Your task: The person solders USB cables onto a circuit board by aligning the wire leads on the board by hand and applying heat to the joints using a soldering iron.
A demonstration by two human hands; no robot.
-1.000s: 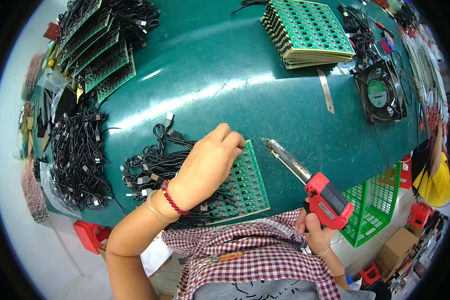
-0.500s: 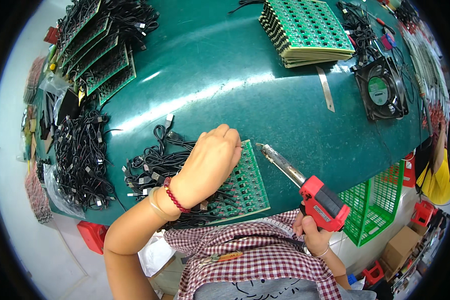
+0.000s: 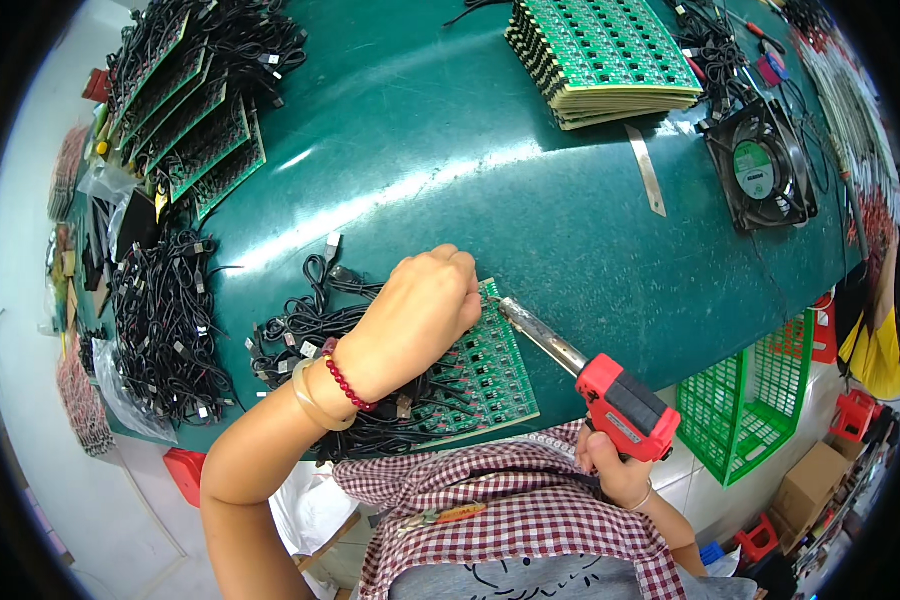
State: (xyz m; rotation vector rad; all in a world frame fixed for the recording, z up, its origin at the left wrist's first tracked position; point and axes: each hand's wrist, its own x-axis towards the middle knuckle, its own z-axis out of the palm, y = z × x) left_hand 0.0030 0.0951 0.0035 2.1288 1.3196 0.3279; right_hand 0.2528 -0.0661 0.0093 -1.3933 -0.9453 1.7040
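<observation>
Over the upper left part of a green circuit board [image 3: 500,370] is my left hand [image 3: 422,312], its fingers curled closed at the board's far edge. Whatever they pinch is hidden beneath the hand. My right hand [image 3: 615,468] grips the handle of a red and black soldering gun [image 3: 625,405], low at the right near my apron. The gun's metal barrel slants up and left, and its tip meets the board's far right corner beside my left fingertips. Black USB cables [image 3: 315,320] lie bunched to the left of the board, some running onto it under my wrist.
Boards with cables [image 3: 195,110] lean in a row at the far left, above a heap of black cables [image 3: 170,320]. A stack of green boards [image 3: 610,60] stands at the back, near a metal ruler [image 3: 646,172] and a fan [image 3: 760,165]. Off the table's right edge is a green basket [image 3: 740,410].
The soldering gun has moved left, bringing its tip from beside the board onto its far right corner. My left hand stays almost in place, still closed.
</observation>
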